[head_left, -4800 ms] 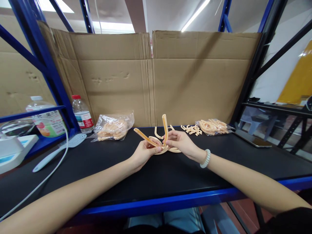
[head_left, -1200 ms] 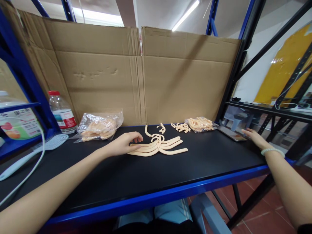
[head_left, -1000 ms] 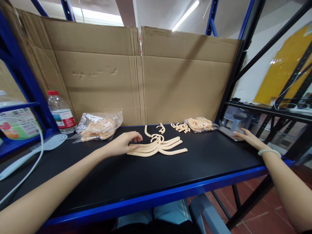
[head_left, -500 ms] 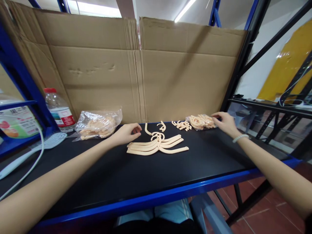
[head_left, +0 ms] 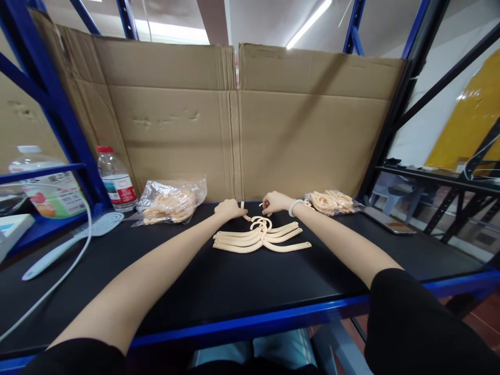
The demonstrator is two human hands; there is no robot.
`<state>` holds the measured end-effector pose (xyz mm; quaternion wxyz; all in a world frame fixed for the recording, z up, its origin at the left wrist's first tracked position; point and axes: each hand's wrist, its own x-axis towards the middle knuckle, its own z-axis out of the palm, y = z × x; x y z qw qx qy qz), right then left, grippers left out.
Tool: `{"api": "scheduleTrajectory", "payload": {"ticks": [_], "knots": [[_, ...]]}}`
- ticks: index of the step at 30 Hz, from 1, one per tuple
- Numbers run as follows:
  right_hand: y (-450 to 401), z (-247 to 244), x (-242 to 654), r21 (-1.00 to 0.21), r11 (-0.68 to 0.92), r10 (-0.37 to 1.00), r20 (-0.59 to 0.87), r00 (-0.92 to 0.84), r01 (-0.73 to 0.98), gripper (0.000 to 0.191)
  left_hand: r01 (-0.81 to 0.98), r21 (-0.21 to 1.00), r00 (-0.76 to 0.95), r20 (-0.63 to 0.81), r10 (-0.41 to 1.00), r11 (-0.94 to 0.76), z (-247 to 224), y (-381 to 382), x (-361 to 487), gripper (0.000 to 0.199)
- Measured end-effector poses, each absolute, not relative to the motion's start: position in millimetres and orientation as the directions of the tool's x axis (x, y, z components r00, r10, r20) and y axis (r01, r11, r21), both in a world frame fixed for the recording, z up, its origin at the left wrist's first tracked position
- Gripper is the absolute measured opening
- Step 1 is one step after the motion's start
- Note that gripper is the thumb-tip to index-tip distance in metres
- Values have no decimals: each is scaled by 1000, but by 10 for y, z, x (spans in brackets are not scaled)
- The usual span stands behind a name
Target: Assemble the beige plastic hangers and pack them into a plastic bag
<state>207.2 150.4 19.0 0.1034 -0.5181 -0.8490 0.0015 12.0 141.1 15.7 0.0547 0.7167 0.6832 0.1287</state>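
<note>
- reaching toward the center of the frame, a person in black sleeves works with two bare hands above a black desk (head_left: 273, 286).
- the left hand (head_left: 230, 209), just left of center, is curled at a loose cream strip (head_left: 242, 204); the fingers partly cover the strip, and whether they grip it cannot be told.
- the right hand (head_left: 276, 202), just right of center, bends its fingers down at small curved cream pieces (head_left: 269, 214); a firm hold cannot be made out. a pale coiled bracelet (head_left: 292, 208) circles the wrist.
- below the hands, at the center of the frame, long curved pieces (head_left: 239, 242) lie on the desk, fanned to left and right and meeting in the middle, beneath overlapping hooked ends.
- a clear plastic bag (head_left: 172, 203) of cream pieces sits left of center, near the cardboard (head_left: 175, 125) that backs the scene.
- right of center, another bag (head_left: 332, 202) holds similar pieces; small bits (head_left: 307, 203) show beside it, partly hidden by the right arm.
- at left stand a red-capped bottle (head_left: 117, 182) and, at the frame's edge, a large white-capped jug (head_left: 50, 190); a pale brush (head_left: 91, 230) lies at lower left, crossed by a white cable (head_left: 85, 250).
- a phone (head_left: 390, 221) rests flat at the right of the frame.
</note>
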Motion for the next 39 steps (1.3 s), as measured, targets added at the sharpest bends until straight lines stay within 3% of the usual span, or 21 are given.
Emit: {"api": "scheduleTrajectory", "payload": {"ticks": [7,10,16,24,30,39], "knots": [[1475,79,1989,-159,513,853,204,-480,844,10,956,293,-1,93,996,-26,152,1469,136,30],[1505,42,2011,-238,522,848,251,-468,819,11,946,323,12,74,997,-35,175,1497,67,22],[1513,51,2118,-449,533,839,392,-378,717,9,880,471,34,67,997,-62,221,1503,-63,27],[1308,84,2192,-743,497,867,402,-296,449,9,589,806,58,30,998,-58,290,1238,-182,12],[1038,33,2112,-917,377,898,328,-293,132,15,411,910,100,16,995,-55,320,902,-241,15],[862,-85,2019,-948,319,916,304,-261,15,20,183,983,128,-6,992,-17,257,661,-271,22]]}}
